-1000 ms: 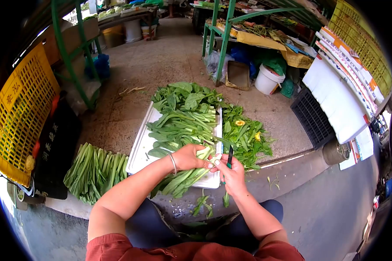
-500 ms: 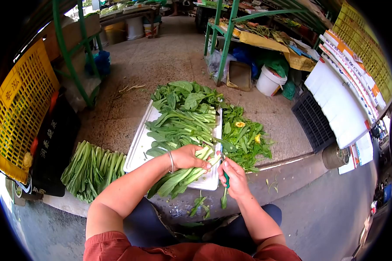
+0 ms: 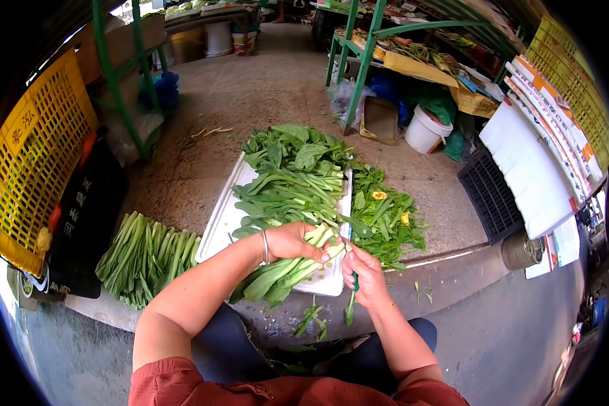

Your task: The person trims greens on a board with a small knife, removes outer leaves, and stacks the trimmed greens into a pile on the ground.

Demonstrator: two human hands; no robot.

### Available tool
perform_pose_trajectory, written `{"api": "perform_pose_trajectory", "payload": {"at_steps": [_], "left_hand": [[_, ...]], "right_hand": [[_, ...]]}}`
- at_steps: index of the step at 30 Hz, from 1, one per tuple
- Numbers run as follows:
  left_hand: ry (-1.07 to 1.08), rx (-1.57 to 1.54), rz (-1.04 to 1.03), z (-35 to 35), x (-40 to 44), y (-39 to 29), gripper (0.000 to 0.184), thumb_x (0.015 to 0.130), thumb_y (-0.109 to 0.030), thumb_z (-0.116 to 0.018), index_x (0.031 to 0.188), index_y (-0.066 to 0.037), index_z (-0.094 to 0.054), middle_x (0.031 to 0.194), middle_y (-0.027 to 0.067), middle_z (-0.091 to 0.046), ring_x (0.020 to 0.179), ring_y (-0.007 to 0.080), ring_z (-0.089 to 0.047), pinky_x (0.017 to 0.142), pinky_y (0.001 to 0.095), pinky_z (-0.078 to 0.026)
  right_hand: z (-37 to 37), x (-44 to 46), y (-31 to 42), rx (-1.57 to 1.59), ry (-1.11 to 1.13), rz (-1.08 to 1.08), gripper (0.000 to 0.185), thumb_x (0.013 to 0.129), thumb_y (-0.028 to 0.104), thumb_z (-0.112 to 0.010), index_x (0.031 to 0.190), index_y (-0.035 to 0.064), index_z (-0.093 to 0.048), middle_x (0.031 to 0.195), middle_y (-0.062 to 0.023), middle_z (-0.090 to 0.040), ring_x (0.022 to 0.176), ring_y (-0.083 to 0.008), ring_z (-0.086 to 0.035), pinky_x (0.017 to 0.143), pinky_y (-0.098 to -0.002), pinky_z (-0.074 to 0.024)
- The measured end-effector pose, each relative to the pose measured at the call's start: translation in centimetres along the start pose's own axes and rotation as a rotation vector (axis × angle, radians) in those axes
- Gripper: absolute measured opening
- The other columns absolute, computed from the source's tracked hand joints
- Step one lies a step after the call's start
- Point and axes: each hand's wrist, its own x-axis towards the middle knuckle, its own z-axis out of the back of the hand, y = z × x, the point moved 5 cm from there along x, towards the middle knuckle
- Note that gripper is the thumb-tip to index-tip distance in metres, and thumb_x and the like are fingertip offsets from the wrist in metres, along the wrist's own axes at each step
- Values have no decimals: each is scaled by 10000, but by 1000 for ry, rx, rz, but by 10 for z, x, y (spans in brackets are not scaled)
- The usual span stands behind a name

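Note:
My left hand, with a bracelet on its wrist, is closed around a bunch of leafy greens, pale stems to the right and leaves toward me. Close by its stem ends, my right hand grips a small knife with a green handle; most of the blade is hard to make out. Under both hands lies a white foam lid or tray, bearing more leafy greens. Loose trimmed leaves are heaped along its right side.
A row of stemmed greens lies to the left, beside a black crate and a yellow crate. Foam boxes and a black basket stand at right. A white bucket sits below the green-framed stall.
The view has shifted slightly, so the surroundings appear a little to the right. Both hands keep their holds, and the right hand's wrist and fingers have turned slightly by the stem ends.

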Motion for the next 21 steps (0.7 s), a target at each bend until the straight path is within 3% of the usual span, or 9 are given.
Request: {"api": "perform_pose_trajectory", "payload": {"at_steps": [4,6,7,8,11,14,18,19,21], "left_hand": [[17,-12,20,4,-9,-5,281,729,-109,-718,950,-30,-565,836,28,-618,762,110,-586,716,250,-465],[85,-37,-4,6,-19,-15,268,730,-109,-715,936,-30,-562,831,28,-616,768,113,-585,722,254,-458],[67,-5,-32,10,-22,-19,271,730,-104,-712,937,-25,-557,831,33,-617,773,118,-586,727,254,-452],[7,4,-87,14,-28,-26,269,739,-127,-703,938,-22,-554,833,47,-620,774,127,-589,721,265,-457],[-72,-50,-106,15,-54,-52,263,759,-179,-680,932,-27,-554,901,109,-642,782,141,-599,692,250,-475],[-189,19,-148,0,-85,-67,278,759,-113,-679,968,-4,-531,931,130,-634,850,177,-618,699,247,-484],[-157,-2,-108,-21,-123,-37,253,732,-32,-694,891,-24,-497,815,35,-575,885,194,-619,711,253,-477],[-214,101,-101,-16,-123,-25,260,728,-103,-709,931,-31,-562,794,8,-574,715,87,-522,671,226,-436],[-295,256,-62,-6,-115,-17,229,721,-70,-692,890,-27,-544,744,-2,-530,683,78,-479,635,229,-418]], "right_hand": [[4,8,-8,-4,35,-6,381,917,209,-461,1257,38,-438,625,32,-412,504,-48,-363,422,-169,-288],[15,14,-17,150,-132,-60,385,920,222,-458,1252,31,-432,610,37,-406,487,-49,-367,409,-164,-286],[24,18,-22,291,-198,-45,312,893,308,-506,1059,44,-522,595,43,-407,460,-47,-370,380,-165,-277],[33,22,-27,288,-199,-48,312,893,308,-506,1059,44,-522,595,43,-407,460,-47,-370,380,-165,-277],[72,31,-51,616,-292,-271,429,780,503,-594,720,126,-398,563,63,-387,434,-44,-366,351,-181,-264],[85,35,-50,337,-420,-341,250,813,311,-621,866,89,-520,557,71,-351,405,-44,-321,339,-187,-232],[89,58,-37,-88,-438,-286,203,822,190,-601,977,63,-569,546,63,-372,406,-47,-320,350,-211,-217],[81,68,-27,-174,-384,-257,212,833,187,-581,993,48,-579,537,66,-370,415,-48,-330,354,-212,-223],[70,92,-12,-384,-326,-172,236,871,178,-508,1051,42,-577,575,56,-405,457,-49,-356,395,-205,-265]]}}
